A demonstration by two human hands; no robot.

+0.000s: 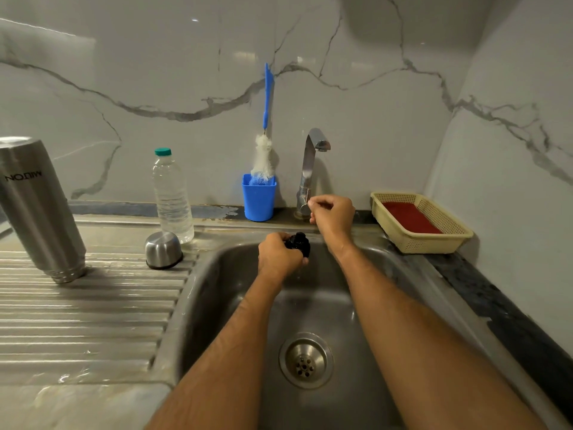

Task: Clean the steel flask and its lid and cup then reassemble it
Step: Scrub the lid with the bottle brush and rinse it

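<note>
The steel flask (37, 209) stands upside down on the ribbed drainboard at the left. Its steel cup (163, 249) sits mouth-down by the sink's left rim. My left hand (279, 254) grips the black lid (300, 242) over the back of the sink basin (356, 305). My right hand (331, 212) is at the base of the tap (310, 162) and pinches its small lever (307, 198). No water stream shows under the spout.
A clear water bottle (172, 197) with a green cap stands behind the cup. A blue holder (259, 198) with a bottle brush (263, 156) is left of the tap. A cream basket (421, 223) with a red cloth sits on the right counter. The drain (306, 360) lies mid-basin.
</note>
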